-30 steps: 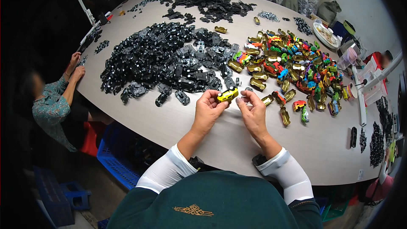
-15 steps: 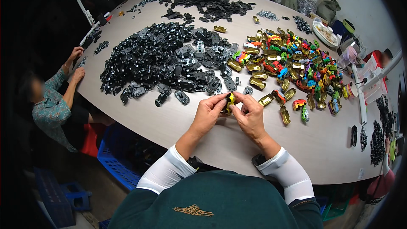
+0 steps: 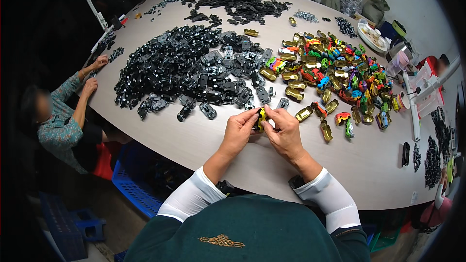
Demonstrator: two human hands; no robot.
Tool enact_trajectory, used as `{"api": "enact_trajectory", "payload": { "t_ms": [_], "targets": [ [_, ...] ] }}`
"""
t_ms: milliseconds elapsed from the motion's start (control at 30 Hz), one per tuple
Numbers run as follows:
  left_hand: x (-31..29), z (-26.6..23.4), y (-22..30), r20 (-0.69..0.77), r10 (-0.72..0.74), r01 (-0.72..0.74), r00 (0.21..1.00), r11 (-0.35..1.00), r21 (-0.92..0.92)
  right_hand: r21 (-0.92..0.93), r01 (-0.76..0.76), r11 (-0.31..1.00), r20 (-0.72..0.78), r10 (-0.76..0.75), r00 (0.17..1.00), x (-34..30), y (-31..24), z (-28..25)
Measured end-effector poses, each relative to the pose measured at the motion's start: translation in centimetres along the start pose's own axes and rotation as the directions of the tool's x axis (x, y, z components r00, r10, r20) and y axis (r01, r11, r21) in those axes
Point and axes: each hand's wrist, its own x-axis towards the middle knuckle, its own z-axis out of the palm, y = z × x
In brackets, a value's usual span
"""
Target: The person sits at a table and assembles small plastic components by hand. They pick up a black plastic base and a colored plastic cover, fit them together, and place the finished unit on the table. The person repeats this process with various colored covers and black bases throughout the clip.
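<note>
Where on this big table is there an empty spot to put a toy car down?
Bare tabletop runs along the near edge, between the black parts pile and the person's left hand. More lies right of the right hand, below the colourful car shells. The middle is crowded.

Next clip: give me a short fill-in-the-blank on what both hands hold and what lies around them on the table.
1. The left hand and right hand together hold a small toy car shell coloured ____.
2. The big heap of chassis parts to the person's left is ____.
3. The colourful and gold car shells lie to the person's ____.

Missing words: yellow; black; right
</note>
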Motion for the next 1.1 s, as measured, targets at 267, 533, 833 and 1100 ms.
{"api": "enact_trajectory", "payload": {
  "t_ms": [267, 533, 833, 1100],
  "targets": [
    [0.2, -0.2, 0.2, 0.102, 0.304, -0.319, 0.947, 0.866, 0.385, 0.044, -0.051, 0.998, -0.015, 0.052, 0.999, 0.0, 0.7, 0.0],
    [0.0, -0.6, -0.2, 0.051, 0.068, -0.075, 0.996, 0.988, 0.132, 0.092, -0.081, 0.992, -0.031, 0.084, 0.996, -0.1, 0.8, 0.2],
    [-0.3, -0.3, 0.3, 0.074, 0.053, -0.063, 0.996, 0.989, 0.133, 0.128, -0.118, 0.985, -0.043, 0.125, 0.991, -0.1, 1.2, 0.3],
    [-0.2, -0.3, 0.1, 0.058, 0.046, -0.051, 0.997, 0.995, 0.089, 0.135, -0.113, 0.984, -0.044, 0.119, 0.992, 0.0, 0.7, 0.3]
  ]
}}
